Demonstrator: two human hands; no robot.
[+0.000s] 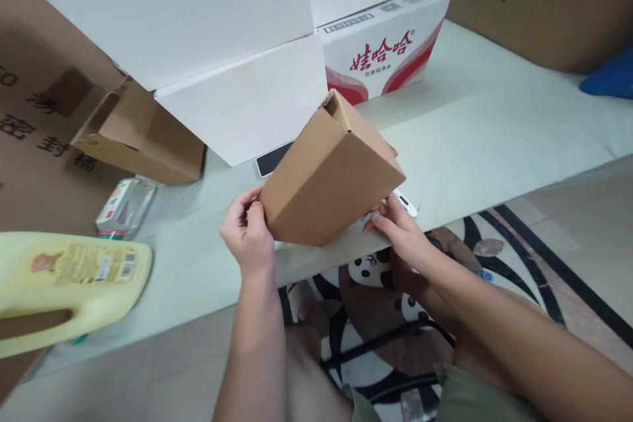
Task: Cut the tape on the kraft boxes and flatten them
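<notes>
A small brown cardboard box [331, 175] is held tilted above the edge of a pale table [494, 132], its open end pointing up and away. My left hand [247, 231] grips the box's lower left corner with curled fingers. My right hand [398, 227] supports the box's lower right side from beneath, fingers partly hidden behind it. A small white object [406, 203] lies on the table just behind my right hand.
Large white boxes [212, 39] and a red-and-white printed carton [390, 46] stand behind. A dark phone [273, 158] lies beneath the white box's edge. A yellow jug [69, 283], a small clear bottle [123, 208] and an open brown box [143, 135] sit left. Patterned floor lies below.
</notes>
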